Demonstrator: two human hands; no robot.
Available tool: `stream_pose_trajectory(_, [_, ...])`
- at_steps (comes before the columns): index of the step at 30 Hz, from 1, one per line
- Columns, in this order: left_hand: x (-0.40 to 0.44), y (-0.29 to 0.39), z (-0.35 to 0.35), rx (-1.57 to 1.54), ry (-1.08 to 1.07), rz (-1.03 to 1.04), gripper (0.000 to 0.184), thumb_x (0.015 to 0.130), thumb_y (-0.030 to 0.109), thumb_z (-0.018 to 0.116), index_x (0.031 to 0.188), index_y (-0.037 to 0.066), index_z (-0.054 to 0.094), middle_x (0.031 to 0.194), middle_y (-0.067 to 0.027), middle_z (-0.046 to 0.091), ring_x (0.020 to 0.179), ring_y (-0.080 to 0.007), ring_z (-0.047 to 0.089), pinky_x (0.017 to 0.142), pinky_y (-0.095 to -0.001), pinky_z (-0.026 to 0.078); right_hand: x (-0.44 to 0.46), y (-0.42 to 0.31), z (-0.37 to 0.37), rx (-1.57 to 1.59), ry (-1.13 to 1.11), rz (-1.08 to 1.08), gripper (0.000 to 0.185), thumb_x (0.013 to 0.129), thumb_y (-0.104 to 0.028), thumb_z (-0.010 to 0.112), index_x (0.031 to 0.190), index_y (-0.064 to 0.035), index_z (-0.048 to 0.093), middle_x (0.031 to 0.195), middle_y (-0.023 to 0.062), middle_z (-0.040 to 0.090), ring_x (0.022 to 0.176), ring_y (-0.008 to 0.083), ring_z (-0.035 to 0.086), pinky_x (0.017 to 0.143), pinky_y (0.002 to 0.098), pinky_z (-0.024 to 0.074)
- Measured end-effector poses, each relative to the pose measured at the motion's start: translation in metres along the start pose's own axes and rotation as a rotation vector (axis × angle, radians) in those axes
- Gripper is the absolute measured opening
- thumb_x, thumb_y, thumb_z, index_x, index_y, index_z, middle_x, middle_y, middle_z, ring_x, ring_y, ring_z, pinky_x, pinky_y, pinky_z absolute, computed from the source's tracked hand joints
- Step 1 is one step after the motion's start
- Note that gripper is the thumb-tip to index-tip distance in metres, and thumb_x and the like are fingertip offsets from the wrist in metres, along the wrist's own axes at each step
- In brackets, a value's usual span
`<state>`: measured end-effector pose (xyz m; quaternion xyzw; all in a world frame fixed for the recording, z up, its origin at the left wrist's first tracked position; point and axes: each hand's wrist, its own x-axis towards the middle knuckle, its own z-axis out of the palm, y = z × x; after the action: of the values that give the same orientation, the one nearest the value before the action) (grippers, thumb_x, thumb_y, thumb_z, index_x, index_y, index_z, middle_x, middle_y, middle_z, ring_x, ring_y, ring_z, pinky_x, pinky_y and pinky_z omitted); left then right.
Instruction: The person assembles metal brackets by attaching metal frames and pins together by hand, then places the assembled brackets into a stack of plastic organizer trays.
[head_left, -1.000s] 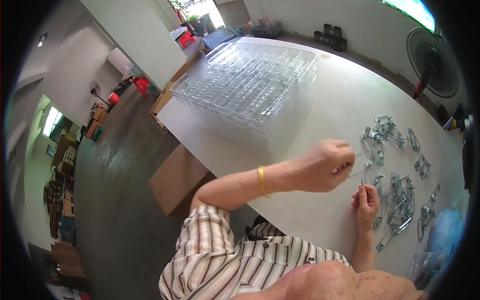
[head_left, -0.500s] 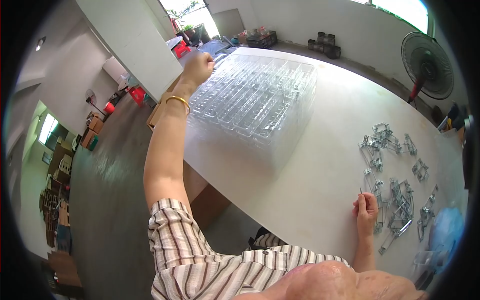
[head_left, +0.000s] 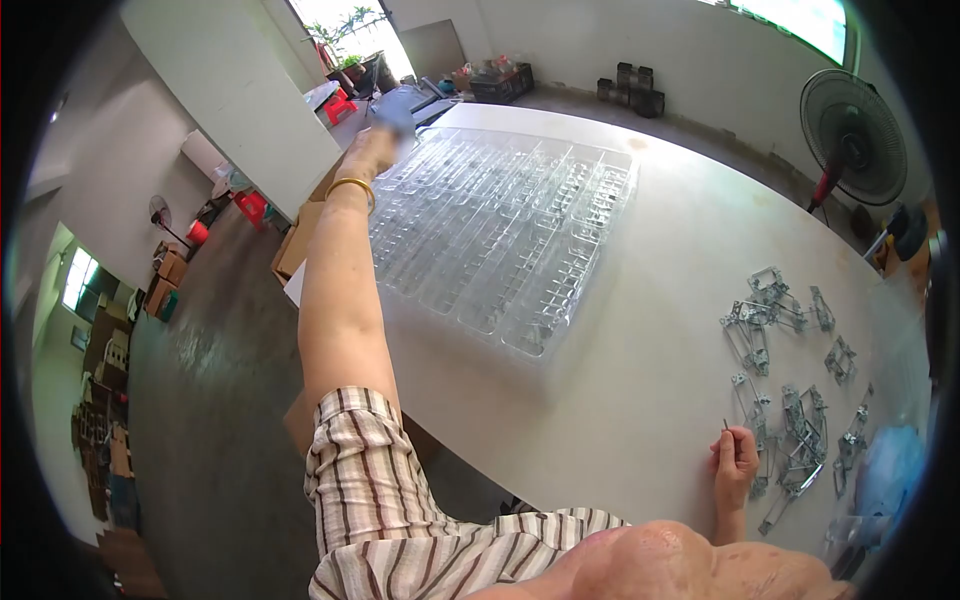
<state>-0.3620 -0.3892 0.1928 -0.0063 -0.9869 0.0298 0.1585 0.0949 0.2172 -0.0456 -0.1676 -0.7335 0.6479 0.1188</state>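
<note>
My left hand [head_left: 370, 152] reaches out to the far left corner of a wide clear plastic tray [head_left: 480, 235]. Its fingers are curled closed at that corner, and the fingertips are blurred. The tray has long parallel compartments and lies flat on the white table; how many layers are under it I cannot tell. Far from it, at the table's near right, my right hand [head_left: 735, 462] pinches a thin short pin [head_left: 726, 424] upright between thumb and finger. Beside that hand lie several metal bracket assemblies [head_left: 803, 420] in a loose heap, with more [head_left: 772, 292] behind.
A white table [head_left: 650, 330] carries everything. A blue plastic bag [head_left: 893, 465] sits at its right edge. A standing fan [head_left: 853, 140] is behind on the right. Cardboard [head_left: 295, 240] stands by the left edge, and a blurred blue object [head_left: 396, 108] lies beyond my left hand.
The clear tray's top has come down lower over the table. My left hand is lower, still by the same corner. The view has shifted slightly; my right hand keeps its pinch.
</note>
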Motion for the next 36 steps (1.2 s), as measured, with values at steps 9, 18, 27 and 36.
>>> stream_pose_trajectory(9, [-0.004,0.004,-0.002,-0.03,-0.119,0.03,0.013,0.084,0.012,0.074,0.094,0.006,0.078,0.099,-0.0177,0.078,0.099,-0.033,0.074,0.089,-0.0439,0.057,-0.008,0.002,-0.007,0.015,0.011,0.011,0.006,0.107,-0.012,0.062,0.105,-0.0067,0.063,0.078,-0.0013,0.063,0.059,0.0039,0.052,0.05,0.0206,0.0416])
stream_pose_trajectory(18, [-0.01,0.011,-0.017,-0.039,-0.157,-0.014,0.022,0.087,0.011,0.069,0.106,0.006,0.077,0.107,-0.0195,0.077,0.106,-0.0343,0.073,0.095,-0.0433,0.056,-0.009,-0.006,-0.002,-0.006,-0.006,-0.016,0.004,0.107,-0.01,0.062,0.106,-0.0063,0.063,0.078,-0.0013,0.063,0.059,0.0039,0.052,0.05,0.0203,0.0398])
stream_pose_trajectory(27, [-0.053,0.053,-0.081,-0.109,0.18,0.172,0.019,0.093,0.012,0.063,0.107,0.006,0.075,0.107,-0.0216,0.076,0.105,-0.0378,0.073,0.093,-0.0463,0.056,-0.006,-0.001,-0.001,-0.041,-0.013,-0.05,0.003,0.104,-0.009,0.065,0.103,-0.0059,0.067,0.078,-0.0025,0.064,0.063,0.0034,0.054,0.056,0.021,0.042])
stream_pose_trajectory(36, [-0.275,0.222,-0.115,-0.532,0.574,0.69,0.018,0.094,0.0,0.068,0.11,0.008,0.071,0.075,-0.0081,0.063,0.062,-0.024,0.059,0.057,-0.0386,0.045,0.001,0.012,0.005,-0.136,-0.038,-0.22,0.003,0.101,-0.008,0.069,0.101,-0.0048,0.068,0.076,-0.0006,0.067,0.064,0.0044,0.058,0.058,0.0229,0.0454])
